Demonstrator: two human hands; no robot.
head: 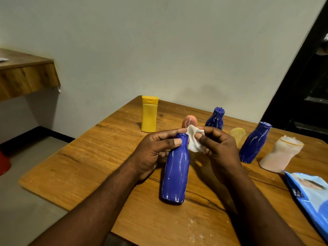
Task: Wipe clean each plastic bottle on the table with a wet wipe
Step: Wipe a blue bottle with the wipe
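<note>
Head view: left fingers point(174, 142) grip the uncapped blue bottle point(175, 173), right fingers point(211, 134) pinch a white wipe point(194, 140).

place: plain home room | cues: wooden table point(88, 166), wooden wall shelf point(26, 77), bare painted wall point(159, 50)

Seven plastic bottles point(174, 174) point(214, 119) point(253, 142) point(149, 114) point(238, 134) point(189, 121) point(280, 155), one wet wipe point(194, 139), one blue wipe pack point(312, 196)

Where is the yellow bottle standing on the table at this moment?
In the head view, the yellow bottle stands upright near the far left corner of the table, apart from the others; its nearest neighbour is the peach bottle to its right.
</note>
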